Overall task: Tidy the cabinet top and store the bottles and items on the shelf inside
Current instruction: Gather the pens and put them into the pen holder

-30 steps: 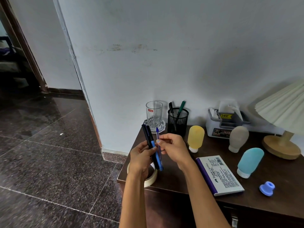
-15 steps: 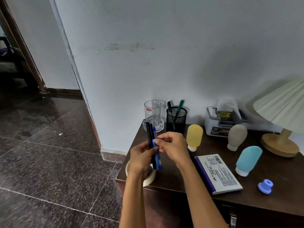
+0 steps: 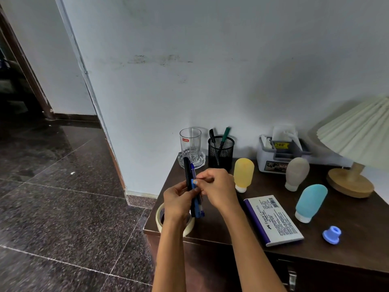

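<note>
Over the left end of the dark cabinet top (image 3: 235, 226), my left hand (image 3: 176, 202) grips a bunch of pens (image 3: 193, 186), one black and the others blue, held upright. My right hand (image 3: 216, 189) pinches the pens from the right at their middle. Three squeeze bottles stand cap-down on the top: a yellow bottle (image 3: 243, 173), a beige bottle (image 3: 296, 172) and a blue bottle (image 3: 310, 202). A black mesh pen cup (image 3: 221, 152) holds two pens at the back.
A glass (image 3: 190, 144) on a glass coaster stands by the wall. A tape roll (image 3: 161, 218) lies under my left wrist. A Faber-Castell box (image 3: 273, 219), a blue cap (image 3: 332, 234), a grey organiser (image 3: 277, 152) and a lamp (image 3: 355, 144) fill the right side.
My right hand has brought the blue pen against the others in my left hand. Both hands have shifted slightly to the right, toward the pen cup.
</note>
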Tool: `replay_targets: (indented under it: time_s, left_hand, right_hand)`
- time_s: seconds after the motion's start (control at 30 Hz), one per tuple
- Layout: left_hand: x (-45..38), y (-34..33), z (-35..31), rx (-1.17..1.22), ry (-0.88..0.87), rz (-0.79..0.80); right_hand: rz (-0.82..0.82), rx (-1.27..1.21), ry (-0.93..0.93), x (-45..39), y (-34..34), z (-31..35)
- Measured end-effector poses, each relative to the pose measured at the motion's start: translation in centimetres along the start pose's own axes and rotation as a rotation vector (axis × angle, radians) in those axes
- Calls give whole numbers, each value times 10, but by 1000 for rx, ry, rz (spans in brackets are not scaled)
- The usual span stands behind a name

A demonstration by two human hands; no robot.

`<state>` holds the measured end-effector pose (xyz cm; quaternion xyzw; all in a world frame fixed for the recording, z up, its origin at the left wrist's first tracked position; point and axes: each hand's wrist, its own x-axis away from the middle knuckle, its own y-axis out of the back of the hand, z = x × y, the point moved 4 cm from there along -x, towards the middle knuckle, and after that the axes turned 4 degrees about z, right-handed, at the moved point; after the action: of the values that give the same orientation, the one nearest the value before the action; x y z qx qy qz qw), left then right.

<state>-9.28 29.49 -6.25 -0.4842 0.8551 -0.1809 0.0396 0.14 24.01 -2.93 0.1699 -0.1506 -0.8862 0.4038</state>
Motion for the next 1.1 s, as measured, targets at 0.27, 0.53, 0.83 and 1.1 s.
replay_targets:
  time_s: [0.27, 0.53, 0.83, 1.1]
  left_hand:
    - [1, 1, 2, 70, 21, -73]
    - [3, -3, 1, 79, 55, -90]
    - [7, -9, 0, 16, 55, -70]
    - [10, -15, 1, 0, 96, -24]
  right_hand:
    - [-94, 445, -92, 12, 25, 5]
    - [-78, 779, -404, 23, 39, -11]
    - [-101, 799, -466, 24, 38, -20]
    - [-43, 722, -483, 26, 35, -20]
